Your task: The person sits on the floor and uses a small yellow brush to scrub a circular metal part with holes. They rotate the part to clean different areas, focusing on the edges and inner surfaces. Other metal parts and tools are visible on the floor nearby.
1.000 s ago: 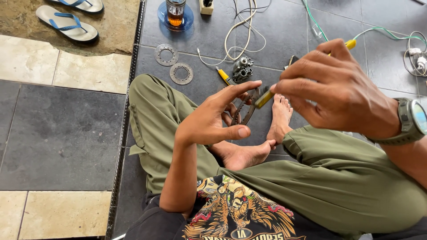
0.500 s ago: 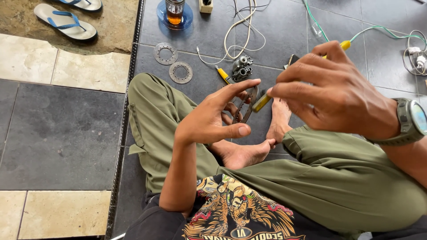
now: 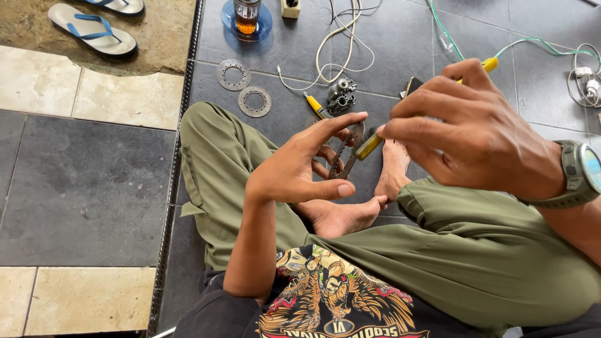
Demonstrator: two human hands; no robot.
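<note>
Left hand half open around a thin round metal disc; right hand pinching a yellow-handled tool, tip seemingly touching it. Nearby: two perforated discs, white cables.

Olive-green trousers; a black shirt printed with a red, yellow and teal eagle design. The tool has a yellow handle. Dark grey floor tiles meet beige ones. The sandal is pale with blue straps. Two dull grey perforated discs. Amber liquid fills the glass on a blue saucer. White and green wires.
</note>
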